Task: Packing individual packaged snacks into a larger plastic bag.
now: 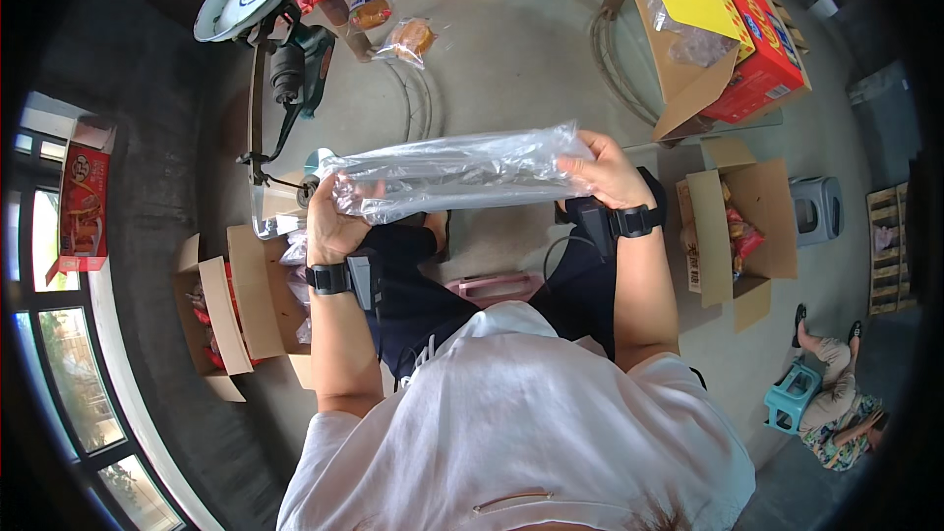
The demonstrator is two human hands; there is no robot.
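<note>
White shirt cloth (521, 413) fills the foreground, with the wearer's dark trousers (423, 300) beyond it. Past the lap, a clear plastic bag (462, 172) is held crosswise over the near edge of a glass worktop (511, 49), drawn out long and wrinkled. The left grip (334, 221) is clamped on its left end, some fingers hidden by the film; the right grip (615, 175) is clamped on the opposite end, thumb on top.

Judging by how thin and see-through it lies, the bag has nothing in it. It is drawn out lengthwise but not spread wide, so its handling looks barely begun; which end opens, I cannot tell.

Toward the worktop's far left corner stands a scale (313, 64) with a white pan (226, 15). To its right, near the far edge, lie a wrapped pastry (409, 37) and a second packet (372, 11), both apart from the bag. An open brown carton (693, 103) stands at the far right corner beside a red box (762, 64). Off the near corners, a left carton (258, 285) and a right carton (713, 236) already contain packets
</note>
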